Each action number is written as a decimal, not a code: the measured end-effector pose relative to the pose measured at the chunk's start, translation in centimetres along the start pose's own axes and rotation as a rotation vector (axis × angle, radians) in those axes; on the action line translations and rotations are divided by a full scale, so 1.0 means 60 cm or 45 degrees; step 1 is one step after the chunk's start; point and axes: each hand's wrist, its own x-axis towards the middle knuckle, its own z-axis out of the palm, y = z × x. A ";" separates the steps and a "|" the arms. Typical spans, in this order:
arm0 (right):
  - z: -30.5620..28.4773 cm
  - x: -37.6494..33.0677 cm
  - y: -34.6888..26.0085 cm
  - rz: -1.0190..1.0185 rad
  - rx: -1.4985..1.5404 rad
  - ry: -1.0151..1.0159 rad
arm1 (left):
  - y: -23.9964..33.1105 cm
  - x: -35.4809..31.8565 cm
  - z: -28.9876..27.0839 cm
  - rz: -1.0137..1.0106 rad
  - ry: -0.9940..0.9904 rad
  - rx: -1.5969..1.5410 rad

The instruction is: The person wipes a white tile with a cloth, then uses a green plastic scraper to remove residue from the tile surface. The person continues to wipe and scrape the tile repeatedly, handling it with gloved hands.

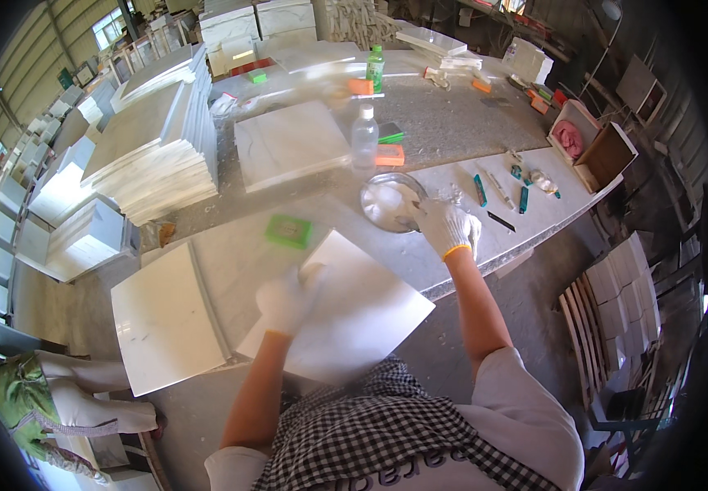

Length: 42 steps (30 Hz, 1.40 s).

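Note:
My right hand, in a white knit glove with a yellow cuff, is closed at the rim of a round metal bowl. A small putty knife shows only its grey blade end, reaching from my fingers into the bowl. White paste lies inside. My left hand, gloved alike, is over the left part of a white marble tile; motion smears its fingers. That tile lies turned at an angle at the near table edge. Left of it are more white tiles, partly overlapping.
A green block lies beyond my left hand. Past the bowl stand a clear bottle and an orange block. Teal-handled cutters lie at right, near an open box. Tile stacks rise at left; another person bends at lower left.

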 end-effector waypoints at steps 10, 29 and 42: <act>0.075 0.125 -0.044 -0.166 0.101 0.187 | 0.006 0.002 -0.004 -0.039 0.012 -0.024; -0.031 -0.019 -0.072 -0.483 0.798 0.138 | 0.011 -0.001 -0.017 -0.082 -0.161 -0.011; -0.092 -0.094 -0.111 -0.949 0.863 0.286 | 0.013 0.004 -0.023 -0.122 -0.255 -0.034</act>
